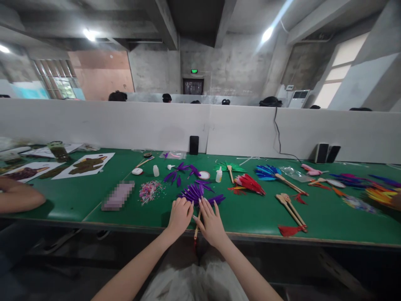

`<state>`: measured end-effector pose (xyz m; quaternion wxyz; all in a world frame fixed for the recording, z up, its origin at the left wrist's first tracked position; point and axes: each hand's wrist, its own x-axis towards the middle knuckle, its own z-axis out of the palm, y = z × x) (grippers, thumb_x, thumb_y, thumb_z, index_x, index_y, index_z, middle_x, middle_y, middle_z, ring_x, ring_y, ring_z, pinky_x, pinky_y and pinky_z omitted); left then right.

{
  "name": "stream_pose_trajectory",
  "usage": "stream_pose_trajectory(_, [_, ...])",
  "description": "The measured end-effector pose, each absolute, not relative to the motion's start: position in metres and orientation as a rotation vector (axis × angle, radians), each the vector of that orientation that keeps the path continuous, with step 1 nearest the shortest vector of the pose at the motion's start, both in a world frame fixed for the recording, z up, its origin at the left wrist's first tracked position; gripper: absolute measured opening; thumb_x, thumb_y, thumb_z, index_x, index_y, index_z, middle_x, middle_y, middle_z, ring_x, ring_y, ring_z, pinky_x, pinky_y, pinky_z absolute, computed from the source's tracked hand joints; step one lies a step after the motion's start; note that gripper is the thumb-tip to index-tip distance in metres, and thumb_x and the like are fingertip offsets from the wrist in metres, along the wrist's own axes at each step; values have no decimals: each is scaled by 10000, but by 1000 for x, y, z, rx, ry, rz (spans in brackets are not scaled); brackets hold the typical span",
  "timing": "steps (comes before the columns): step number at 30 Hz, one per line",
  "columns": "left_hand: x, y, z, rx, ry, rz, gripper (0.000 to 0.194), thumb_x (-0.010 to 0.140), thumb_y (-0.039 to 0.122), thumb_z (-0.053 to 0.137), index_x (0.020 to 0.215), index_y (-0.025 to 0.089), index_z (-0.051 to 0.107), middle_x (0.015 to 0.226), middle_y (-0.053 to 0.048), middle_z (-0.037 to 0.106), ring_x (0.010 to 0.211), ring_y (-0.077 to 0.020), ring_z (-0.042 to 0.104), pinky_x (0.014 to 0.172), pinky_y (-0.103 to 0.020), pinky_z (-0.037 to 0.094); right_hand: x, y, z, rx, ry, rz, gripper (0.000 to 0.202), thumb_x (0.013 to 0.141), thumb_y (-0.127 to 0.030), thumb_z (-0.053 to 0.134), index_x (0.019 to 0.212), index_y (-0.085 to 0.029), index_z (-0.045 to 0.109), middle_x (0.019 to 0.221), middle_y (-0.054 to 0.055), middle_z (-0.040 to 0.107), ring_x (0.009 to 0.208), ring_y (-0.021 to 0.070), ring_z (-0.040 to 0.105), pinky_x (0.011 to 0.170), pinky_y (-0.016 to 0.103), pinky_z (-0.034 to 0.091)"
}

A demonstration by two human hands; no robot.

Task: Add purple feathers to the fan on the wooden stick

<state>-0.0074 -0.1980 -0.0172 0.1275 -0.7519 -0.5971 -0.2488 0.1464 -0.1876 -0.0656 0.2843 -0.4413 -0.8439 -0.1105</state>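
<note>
A purple feather fan [192, 192] lies on the table in front of me, its wooden handle [196, 230] pointing back toward my lap. My left hand [181, 215] is closed at the fan's lower left, fingers bent onto the feather bases. Across the lower right feathers rests my right hand [211, 219], its fingers stretched out and its thumb over the handle. The hands partly hide where feathers and handle meet. Loose purple feathers [178, 173], a small white-rimmed disc [204, 175] and a glue bottle [219, 174] are just beyond the fan.
Colourful small pieces [150, 191] and a blurred-out pinkish object [118, 195] lie left. Green [231, 167], red [249, 184] and blue [267, 172] feather fans lie right, near bare wooden handles [291, 211]. Another person's arm [20, 195] rests at far left. A white partition [140, 125] stands behind.
</note>
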Motion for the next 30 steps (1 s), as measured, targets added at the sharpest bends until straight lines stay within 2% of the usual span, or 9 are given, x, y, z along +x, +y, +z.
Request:
stream_pose_trajectory(6, [-5, -209, -20, -2217, -1769, -764, 281, 922, 187, 413, 690, 173, 571, 762, -46, 554, 784, -203, 485, 693, -330, 335, 146, -187, -69, -1177, -2253, -307, 561, 965, -443, 302, 1396, -96, 393, 1457, 108, 394, 1346, 229, 356, 1117, 460, 177])
stream_pose_trajectory(15, [7, -234, -29, -2290, -1803, -802, 281, 932, 186, 402, 699, 176, 559, 754, -27, 547, 764, -181, 482, 697, -319, 354, 146, -186, -71, -1166, -2254, -322, 499, 957, -309, 319, 1409, -106, 379, 1459, 99, 397, 1361, 213, 330, 1125, 441, 173])
stream_pose_trajectory(30, [14, -242, -30, -2330, -1832, -827, 287, 929, 184, 398, 693, 183, 560, 758, -33, 564, 758, -184, 490, 685, -323, 358, 146, -186, -72, -1182, -2266, -318, 503, 942, -268, 332, 1414, -100, 373, 1465, 96, 388, 1371, 208, 307, 1127, 430, 192])
